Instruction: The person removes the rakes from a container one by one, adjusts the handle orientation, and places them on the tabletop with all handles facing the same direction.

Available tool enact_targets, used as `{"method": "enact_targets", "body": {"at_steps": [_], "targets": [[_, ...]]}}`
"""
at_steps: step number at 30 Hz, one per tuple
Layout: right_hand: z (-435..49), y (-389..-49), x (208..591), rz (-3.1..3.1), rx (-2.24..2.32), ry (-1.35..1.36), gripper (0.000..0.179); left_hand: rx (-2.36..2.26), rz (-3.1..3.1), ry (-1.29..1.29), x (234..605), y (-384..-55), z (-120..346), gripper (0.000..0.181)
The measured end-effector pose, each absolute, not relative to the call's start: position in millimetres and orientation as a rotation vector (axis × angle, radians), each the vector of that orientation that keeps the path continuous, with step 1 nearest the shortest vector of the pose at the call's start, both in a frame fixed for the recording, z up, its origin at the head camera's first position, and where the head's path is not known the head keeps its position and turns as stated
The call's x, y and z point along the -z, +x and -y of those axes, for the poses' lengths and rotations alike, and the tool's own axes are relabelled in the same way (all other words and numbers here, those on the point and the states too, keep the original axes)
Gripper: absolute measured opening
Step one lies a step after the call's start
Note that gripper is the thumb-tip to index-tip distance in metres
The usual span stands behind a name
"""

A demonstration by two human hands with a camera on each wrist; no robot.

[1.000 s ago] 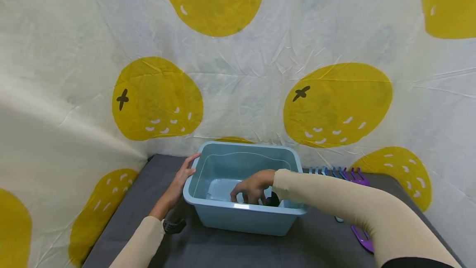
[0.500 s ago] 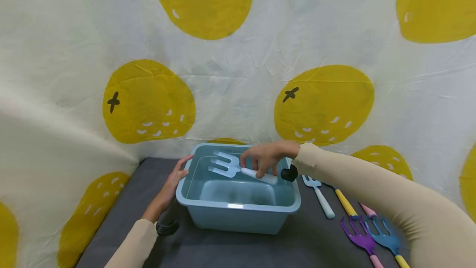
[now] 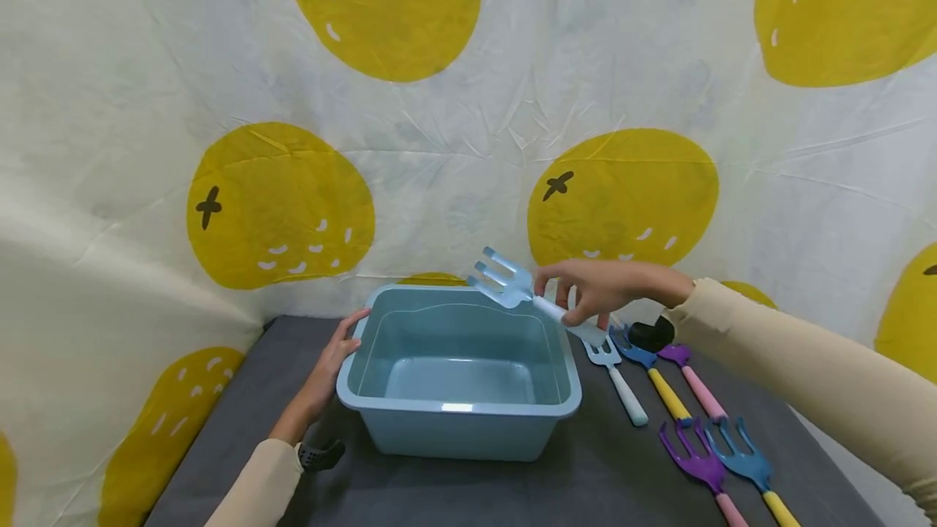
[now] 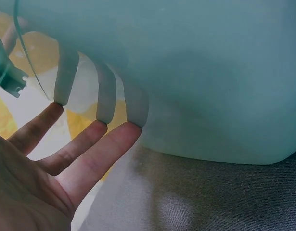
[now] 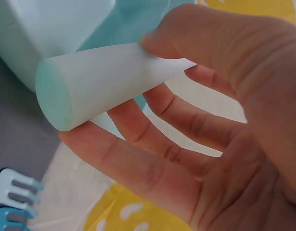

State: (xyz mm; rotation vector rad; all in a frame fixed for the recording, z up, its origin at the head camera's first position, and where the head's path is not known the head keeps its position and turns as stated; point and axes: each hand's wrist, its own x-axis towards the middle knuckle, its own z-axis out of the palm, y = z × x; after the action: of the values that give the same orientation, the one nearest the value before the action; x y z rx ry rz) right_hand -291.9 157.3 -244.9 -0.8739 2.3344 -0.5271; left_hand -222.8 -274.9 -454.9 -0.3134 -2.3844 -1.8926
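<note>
Between thumb and fingers my right hand (image 3: 603, 287) holds a light blue garden hand fork (image 3: 510, 288), raised over the right back corner of a pale blue plastic tub (image 3: 468, 429). The fork's tines point up and to the left. Its white handle (image 5: 104, 72) fills the right wrist view, with the thumb on one side and the fingertips beneath. My left hand (image 3: 333, 356) rests at the tub's left side. In the left wrist view, straight left fingers (image 4: 97, 163) touch the tub's outer wall, which mirrors them. Nothing lies on the visible tub floor.
Right of the tub, several more hand forks lie on the dark grey cloth: a light blue one with a white handle (image 3: 628, 397), blue ones with yellow handles (image 3: 668, 395) and purple ones with pink handles (image 3: 704, 395). A white curtain (image 3: 454, 202) with yellow fruit hangs behind.
My right hand has come up out of the tub with the light blue hand fork and moved right, past the tub's right rim. My left hand stays at the tub's side.
</note>
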Motion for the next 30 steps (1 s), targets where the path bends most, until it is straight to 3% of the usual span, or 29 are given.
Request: {"method": "enact_targets", "body": {"at_steps": [15,30], "targets": [[-269,-280,278,-2.354,0.816,-0.854,0.045,1.878,2.403,-0.266,455,-228,270,0.053],[-330,-222,387,-2.174,1.184,-0.663,0.045,1.882,2.428,-0.253,451,-228,271,0.054]]}}
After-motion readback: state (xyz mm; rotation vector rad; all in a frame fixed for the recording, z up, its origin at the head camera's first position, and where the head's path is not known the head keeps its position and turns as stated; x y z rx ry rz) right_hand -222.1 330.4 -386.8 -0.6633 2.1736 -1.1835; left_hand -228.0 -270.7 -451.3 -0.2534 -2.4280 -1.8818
